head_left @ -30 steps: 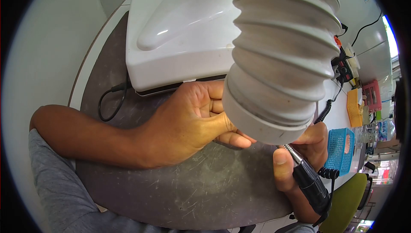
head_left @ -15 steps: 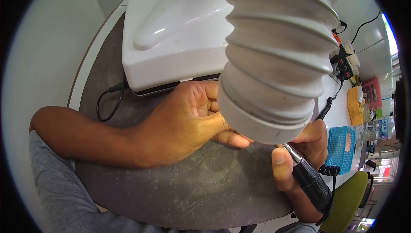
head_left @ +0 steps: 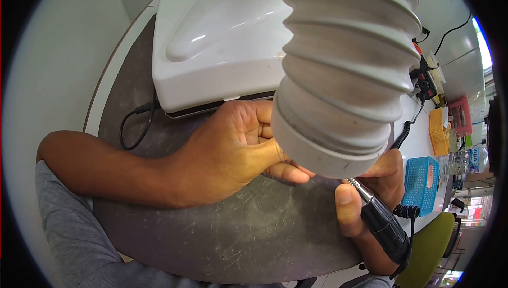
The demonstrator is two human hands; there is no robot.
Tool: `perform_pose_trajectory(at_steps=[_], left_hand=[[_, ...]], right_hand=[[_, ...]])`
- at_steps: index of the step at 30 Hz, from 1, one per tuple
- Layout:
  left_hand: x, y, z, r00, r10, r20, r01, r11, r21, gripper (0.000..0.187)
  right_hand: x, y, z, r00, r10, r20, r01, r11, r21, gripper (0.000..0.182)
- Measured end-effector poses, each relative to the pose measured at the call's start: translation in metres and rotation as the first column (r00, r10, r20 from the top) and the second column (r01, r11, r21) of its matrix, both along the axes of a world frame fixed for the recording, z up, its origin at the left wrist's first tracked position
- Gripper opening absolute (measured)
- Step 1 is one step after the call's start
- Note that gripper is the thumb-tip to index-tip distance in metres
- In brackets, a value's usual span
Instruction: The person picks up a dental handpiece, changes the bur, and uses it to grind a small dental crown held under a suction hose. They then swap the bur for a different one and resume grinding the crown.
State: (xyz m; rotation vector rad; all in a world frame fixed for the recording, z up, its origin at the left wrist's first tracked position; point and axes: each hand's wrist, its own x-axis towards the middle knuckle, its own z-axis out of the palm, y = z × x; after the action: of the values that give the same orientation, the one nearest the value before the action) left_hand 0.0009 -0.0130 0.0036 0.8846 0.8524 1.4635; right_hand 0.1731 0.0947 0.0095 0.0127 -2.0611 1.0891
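Observation:
A black handpiece [head_left: 385,226] with a metal front end and a coiled cord rests in my right hand [head_left: 381,182], whose thumb and fingers are closed round it. Its tip is hidden under the ribbed white hose [head_left: 344,65]. My left hand [head_left: 238,150] is at the centre, left of the hose's mouth, with its fingers curled together; the fingertips go behind the hose, and whatever they hold is hidden. Both hands are above the scratched grey tabletop [head_left: 227,240].
A white machine housing [head_left: 222,76] stands behind my left hand, with a black cable [head_left: 124,129] at its left. On the right are a blue basket [head_left: 422,185], a yellow basket [head_left: 438,132], a pink basket [head_left: 461,116], bottles [head_left: 473,160] and a green chair [head_left: 431,251].
The hose and housing appear very slightly further right in the view. Both hands keep nearly the same pose, and the handpiece is still in my right hand.

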Motion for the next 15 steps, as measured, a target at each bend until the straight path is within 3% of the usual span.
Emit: perform_pose_trajectory(at_steps=[7,12,15], left_hand=[[0.0,-0.0003,-0.0001,0.999,0.013,0.036,-0.012,0.999,-0.032,0.018],[-0.0052,0.0059,-0.0015,0.989,-0.074,0.128,0.085,0.993,-0.085,0.019],[-0.0006,0.0012,0.0004,0.999,-0.01,0.032,0.012,0.999,-0.038,0.019]], right_hand=[[0.0012,-0.0021,-0.0017,1.0,-0.027,-0.009,0.027,1.0,0.001,0.03],[0.0032,0.0,0.0,0.999,-0.037,0.02,0.037,0.999,0.013,0.03],[0.0029,-0.001,0.0014,0.998,-0.045,0.036,0.044,0.999,0.026,0.03]])
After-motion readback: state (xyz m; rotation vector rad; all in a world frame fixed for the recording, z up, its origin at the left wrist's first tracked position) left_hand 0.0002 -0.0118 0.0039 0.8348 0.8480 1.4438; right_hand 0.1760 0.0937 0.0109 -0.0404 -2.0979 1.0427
